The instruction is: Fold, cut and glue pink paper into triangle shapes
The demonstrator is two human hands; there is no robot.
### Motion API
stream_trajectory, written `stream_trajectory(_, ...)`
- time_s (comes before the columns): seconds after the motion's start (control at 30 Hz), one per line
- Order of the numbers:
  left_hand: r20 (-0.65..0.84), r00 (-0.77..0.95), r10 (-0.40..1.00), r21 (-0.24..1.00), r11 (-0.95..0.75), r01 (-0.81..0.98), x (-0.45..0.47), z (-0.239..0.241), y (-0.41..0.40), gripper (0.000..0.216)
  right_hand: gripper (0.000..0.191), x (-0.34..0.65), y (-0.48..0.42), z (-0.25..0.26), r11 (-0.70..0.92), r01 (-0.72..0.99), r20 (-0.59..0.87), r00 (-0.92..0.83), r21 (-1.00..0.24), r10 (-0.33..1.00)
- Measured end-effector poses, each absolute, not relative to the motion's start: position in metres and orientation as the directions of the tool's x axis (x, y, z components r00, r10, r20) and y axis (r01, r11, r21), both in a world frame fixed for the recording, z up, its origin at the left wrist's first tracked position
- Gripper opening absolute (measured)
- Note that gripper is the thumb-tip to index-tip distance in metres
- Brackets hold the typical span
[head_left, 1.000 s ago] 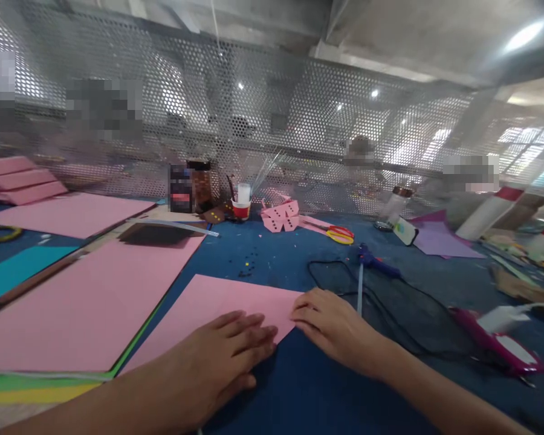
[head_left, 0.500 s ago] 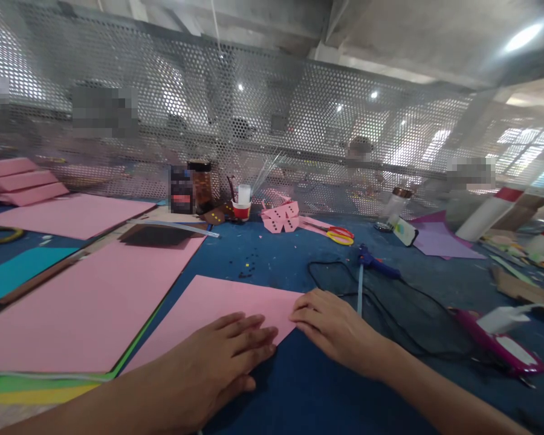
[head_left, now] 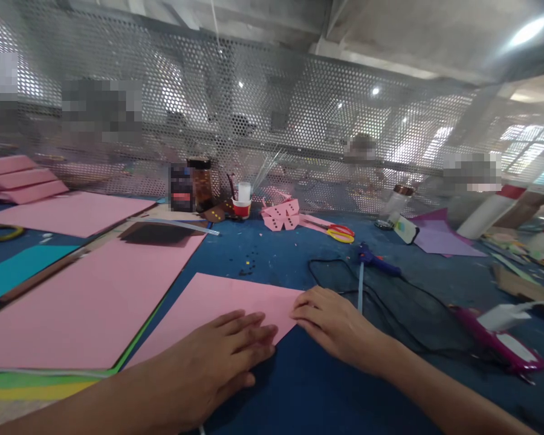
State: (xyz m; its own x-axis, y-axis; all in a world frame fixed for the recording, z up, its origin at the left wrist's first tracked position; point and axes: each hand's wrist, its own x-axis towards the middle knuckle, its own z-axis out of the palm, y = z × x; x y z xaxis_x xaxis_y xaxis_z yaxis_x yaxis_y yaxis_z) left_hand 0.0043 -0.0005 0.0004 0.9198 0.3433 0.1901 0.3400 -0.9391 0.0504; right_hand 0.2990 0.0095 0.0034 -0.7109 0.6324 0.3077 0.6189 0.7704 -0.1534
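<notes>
A pink sheet of paper [head_left: 208, 305] lies on the blue table in front of me. My left hand [head_left: 229, 353] rests flat across its near side, fingers stretched out and slightly apart, thumb over the tabletop. At the sheet's right corner, my right hand [head_left: 321, 317] has its fingers bent together on the paper edge; their tips are partly hidden. Beyond the sheet, a pink cut-paper piece with black dots [head_left: 281, 214] stands beside scissors with red and yellow handles [head_left: 341, 233]. To the right lies a blue glue gun [head_left: 378, 263] with a glue stick [head_left: 360, 287] below it.
Larger pink sheets [head_left: 95, 302] are stacked at left, with a teal sheet [head_left: 22, 269] beside them. A magenta power strip [head_left: 503, 347] and black cable lie at right. A red-and-white cup [head_left: 242, 207] and a jar [head_left: 202, 184] stand before the perforated metal screen [head_left: 290, 115].
</notes>
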Motion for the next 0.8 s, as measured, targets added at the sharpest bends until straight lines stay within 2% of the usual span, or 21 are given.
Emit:
stream_trajectory(0.23, 0.225, 0.922, 0.314, 0.093, -0.949, 0.301, 0.001, 0.006, 0.002, 0.049, 0.022, 0.3, 0.01, 0.002, 0.77, 0.619, 0.315, -0.707, -0.157, 0.633)
stream_trajectory(0.37, 0.156, 0.935, 0.319, 0.111, -0.946, 0.304, 0.0, 0.008, 0.001, 0.048, 0.022, 0.299, 0.01, 0.003, 0.772, 0.612, 0.311, -0.71, -0.17, 0.632)
stream_trajectory(0.5, 0.211, 0.921, 0.328, 0.136, -0.943, 0.304, 0.001, 0.01, -0.002, 0.052, 0.022, 0.299, 0.01, 0.004, 0.773, 0.613, 0.312, -0.711, -0.163, 0.63)
stream_trajectory(0.8, 0.125, 0.939, 0.32, 0.028, -0.947, 0.319, 0.003, 0.019, -0.01, 0.045, 0.022, 0.299, 0.01, 0.003, 0.768, 0.618, 0.298, -0.711, -0.168, 0.637)
